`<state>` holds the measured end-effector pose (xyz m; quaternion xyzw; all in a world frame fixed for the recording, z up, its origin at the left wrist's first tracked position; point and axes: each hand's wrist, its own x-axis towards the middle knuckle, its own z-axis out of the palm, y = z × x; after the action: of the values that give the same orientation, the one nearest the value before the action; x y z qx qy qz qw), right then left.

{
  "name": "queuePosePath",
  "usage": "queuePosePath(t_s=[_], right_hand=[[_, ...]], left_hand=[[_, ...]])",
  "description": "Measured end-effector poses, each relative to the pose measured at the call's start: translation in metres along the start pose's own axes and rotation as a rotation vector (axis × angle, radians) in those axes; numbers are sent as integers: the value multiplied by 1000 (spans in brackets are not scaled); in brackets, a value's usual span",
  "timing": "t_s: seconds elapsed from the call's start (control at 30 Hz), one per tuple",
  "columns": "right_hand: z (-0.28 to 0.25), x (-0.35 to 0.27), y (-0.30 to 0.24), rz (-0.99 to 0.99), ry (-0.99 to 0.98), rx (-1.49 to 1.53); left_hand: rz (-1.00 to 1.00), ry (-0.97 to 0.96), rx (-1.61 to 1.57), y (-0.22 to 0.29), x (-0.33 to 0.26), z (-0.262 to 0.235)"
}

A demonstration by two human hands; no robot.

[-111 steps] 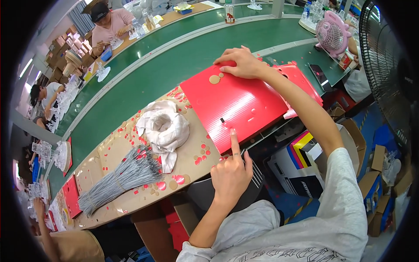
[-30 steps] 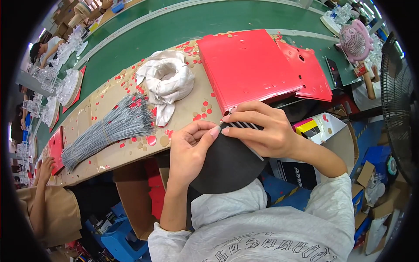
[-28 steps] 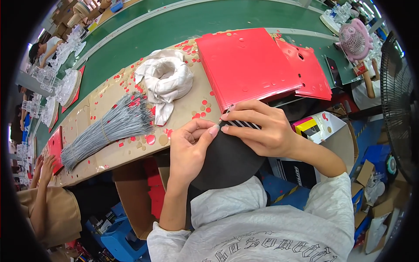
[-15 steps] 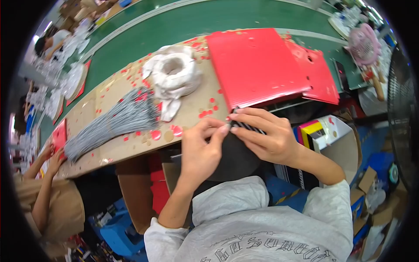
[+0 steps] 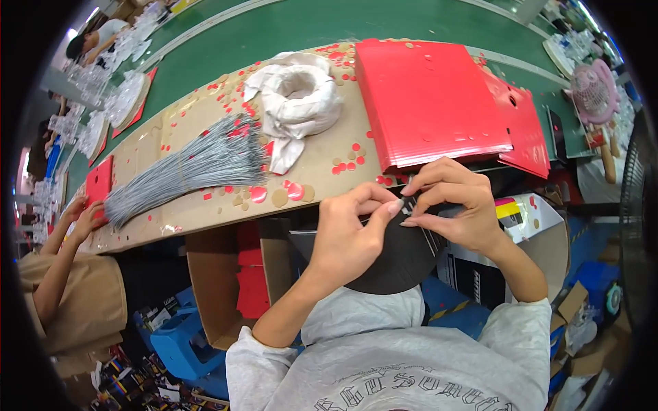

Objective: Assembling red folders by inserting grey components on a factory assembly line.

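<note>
My left hand (image 5: 349, 236) is closed, its thumb and forefinger pinched together just above a dark, round-edged sheet (image 5: 394, 264) over my lap. My right hand (image 5: 462, 205) meets it there, with thumb and forefinger bent toward the same spot. Something small and pale lies between the fingertips, too tiny to name. Thin white stripes show on the dark surface below my right hand. Beyond my hands a large red corrugated box (image 5: 432, 103) lies on the bench. A long bundle of grey wires (image 5: 185, 171) lies to the left, near a roll of white cloth (image 5: 301, 99).
Red and tan paper discs are scattered over the cardboard-covered bench (image 5: 157, 140). At far left another person's hands (image 5: 82, 216) touch a red piece. Below the bench stand an open carton (image 5: 205, 288) and a blue bin (image 5: 185, 346). A black fan (image 5: 637, 205) stands at right.
The view has shifted, so the bench things sit farther right. My right fingers have opened out from a striped dark piece, and more of the dark sheet shows.
</note>
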<state>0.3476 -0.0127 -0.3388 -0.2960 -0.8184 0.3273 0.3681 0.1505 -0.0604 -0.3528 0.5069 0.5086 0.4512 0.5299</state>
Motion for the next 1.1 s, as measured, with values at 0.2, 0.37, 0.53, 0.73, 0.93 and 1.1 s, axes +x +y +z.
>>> queuePosePath(t_s=[0.2,0.37,0.53,0.73,0.93,1.1], right_hand=[[3,-5,1,-117,75,-197],[-2,-3,1,-92,78,-142],[-42,31,30,-1,124,-226],[-65,63,74,9,-93,-314],[-60,70,77,48,-147,-322],[-57,69,82,-13,-114,-349]], left_hand=[[-78,-26,-106,-1,6,-3],[-66,-12,-94,1,8,2],[237,18,303,-2,13,10],[352,-22,658,-3,31,42],[350,3,805,-12,38,51],[406,-90,731,-12,39,48]])
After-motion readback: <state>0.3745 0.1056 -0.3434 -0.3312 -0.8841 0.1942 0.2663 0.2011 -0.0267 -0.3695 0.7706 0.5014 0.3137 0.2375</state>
